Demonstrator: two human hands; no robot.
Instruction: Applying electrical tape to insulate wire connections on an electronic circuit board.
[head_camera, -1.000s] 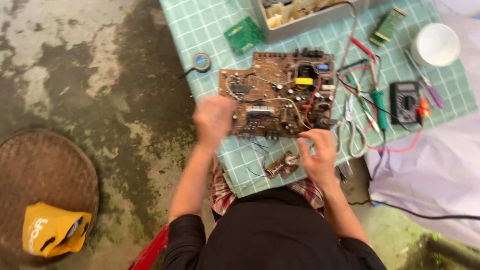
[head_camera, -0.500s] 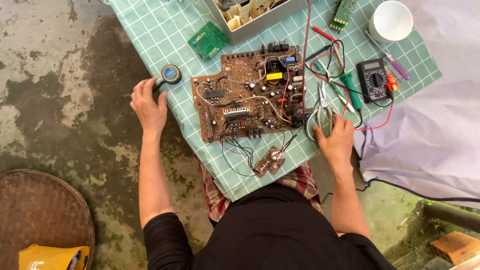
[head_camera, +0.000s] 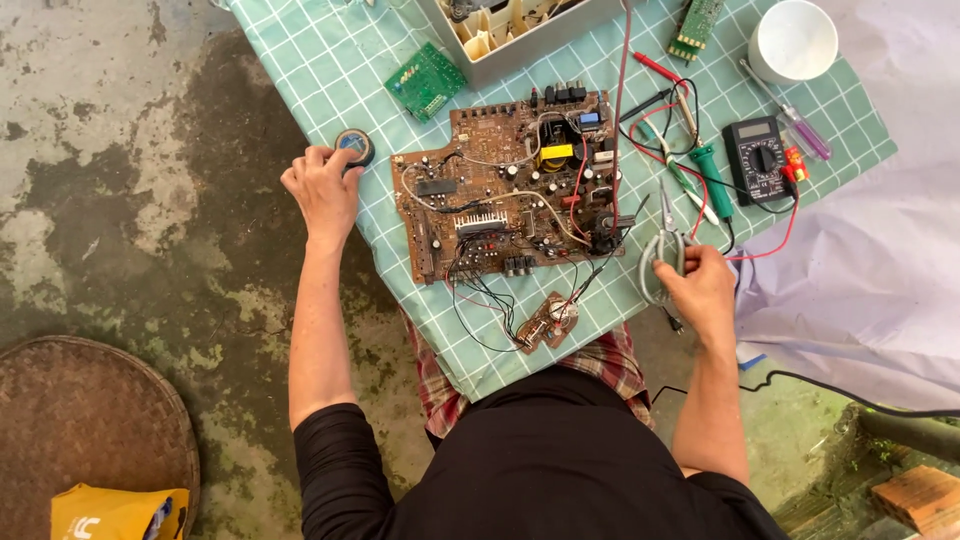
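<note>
A large brown circuit board (head_camera: 510, 185) lies on the green checked cloth (head_camera: 300, 60), with thin wires running to a small brown board (head_camera: 548, 322) near the front edge. My left hand (head_camera: 322, 190) rests at the cloth's left edge, fingers closed over a roll of black tape (head_camera: 356, 145). My right hand (head_camera: 697, 283) grips the grey handles of a pair of pliers (head_camera: 663, 240), right of the big board, with the tips pointing away from me.
A green-handled soldering iron (head_camera: 706, 180), a black multimeter (head_camera: 760, 158), a purple screwdriver (head_camera: 798, 125), a white cup (head_camera: 792, 38), two small green boards (head_camera: 428, 80) and a grey box (head_camera: 520, 30) sit on the cloth. A woven basket (head_camera: 90, 430) lies on the stained floor.
My left hand went out left to the tape roll and closed over it. My right hand moved right to the pliers, gripped the handles and drew them toward me.
</note>
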